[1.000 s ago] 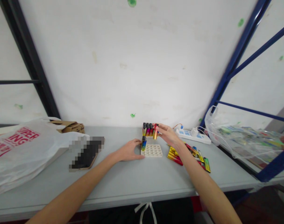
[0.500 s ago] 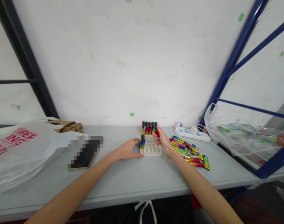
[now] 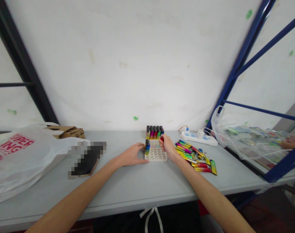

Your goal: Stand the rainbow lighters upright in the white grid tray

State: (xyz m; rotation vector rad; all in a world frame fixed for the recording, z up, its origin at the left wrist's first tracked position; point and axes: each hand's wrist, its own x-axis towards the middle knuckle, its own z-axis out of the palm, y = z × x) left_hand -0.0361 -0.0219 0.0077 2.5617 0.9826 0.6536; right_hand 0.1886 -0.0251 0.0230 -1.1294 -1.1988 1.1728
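On the desk stands a white tray with rows of round holes. A few dark-topped lighters stand upright along its left end. My left hand grips that end, thumb at the front corner and fingers towards the back. Over the tray's right side, my right hand is closed around a red lighter, mostly hidden by the fingers. Behind the tray, several black-topped lighters stand packed upright in rows. A loose pile of shiny coloured lighters lies to the right of my right hand.
At the back right lies a white power strip with a plug and cables. A phone, partly blurred out, and a white plastic bag are on the left. Cardboard lies behind the bag. Blue rack posts rise at right.
My right hand has come down slightly with the red lighter, its fingers now curled lower over the tray. My left hand stays at the tray's left end. The view has shifted a little.
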